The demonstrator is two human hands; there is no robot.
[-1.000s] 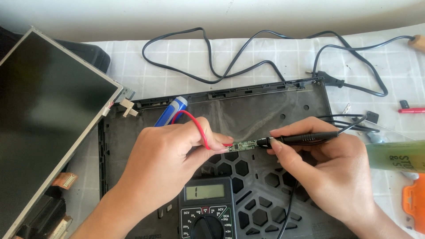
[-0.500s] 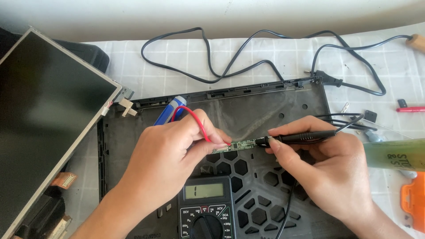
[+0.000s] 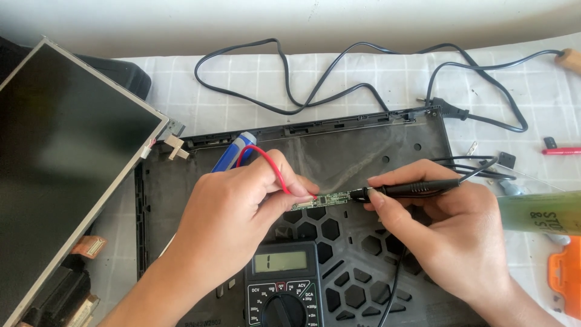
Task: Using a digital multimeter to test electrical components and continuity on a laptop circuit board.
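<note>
My left hand [image 3: 239, 209] grips a red-leaded test probe [image 3: 273, 171] with a blue handle [image 3: 233, 151], its tip pressed to the left end of a small green circuit strip [image 3: 333, 197]. From the right, my right hand [image 3: 445, 227] holds a black test probe [image 3: 411, 188] pen-style against the strip's other end. The strip lies on a black plastic laptop lid shell [image 3: 339, 148]. A black digital multimeter [image 3: 283, 284] with a lit grey display sits below, between my wrists.
A detached laptop screen panel [image 3: 63, 157] leans at the left. A black power cord [image 3: 339, 79] loops across the white checked cloth behind. At the right lie a green tube [image 3: 538, 212], an orange tool [image 3: 566, 275] and a red pen [image 3: 560, 151].
</note>
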